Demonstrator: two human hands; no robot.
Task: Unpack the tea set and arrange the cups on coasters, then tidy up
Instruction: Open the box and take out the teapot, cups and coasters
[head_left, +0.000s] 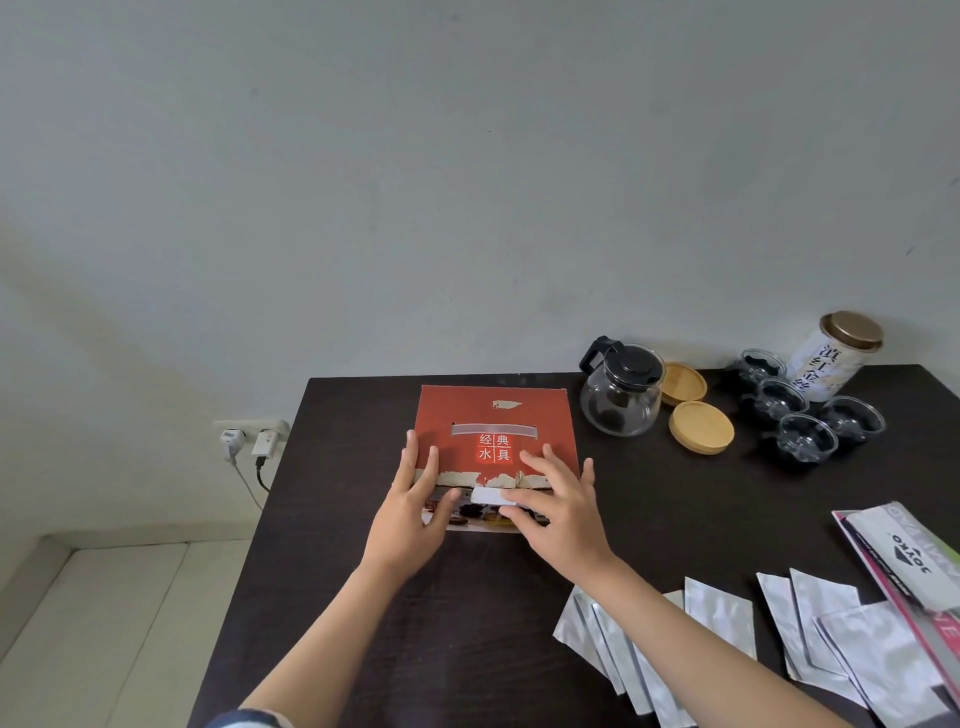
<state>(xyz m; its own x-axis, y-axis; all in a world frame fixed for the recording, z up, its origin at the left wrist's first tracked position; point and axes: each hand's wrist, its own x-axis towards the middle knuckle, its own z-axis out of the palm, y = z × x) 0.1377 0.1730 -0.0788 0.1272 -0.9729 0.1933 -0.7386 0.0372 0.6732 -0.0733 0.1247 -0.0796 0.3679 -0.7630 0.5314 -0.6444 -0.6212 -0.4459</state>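
Red cardboard box sits flat on the dark desk, centre-left, with its far edge near the wall. Torn strip along the near edge of the lid; printed near side face is mostly hidden by the hands, so its pictures are hard to make out.

Left hand is on the box's near-left corner, fingers spread flat on the lid, thumb down over the near face. Not closed around anything.

Right hand is on the near-right part of the box, fingers loosely spread, with fingertips touching a white tab at the near edge. Cannot tell whether it's pinching the tab or just pressing on it.

Far right: glass teapot with black lid, two bamboo coasters just beside it, then a cluster of glass cups, stacked or nested, count unclear. Tea tin behind the cups.

Near right: silver foil sachets fanned out, overlapping, some cut off by the frame's bottom edge. Printed pouch is cut off at the right edge.
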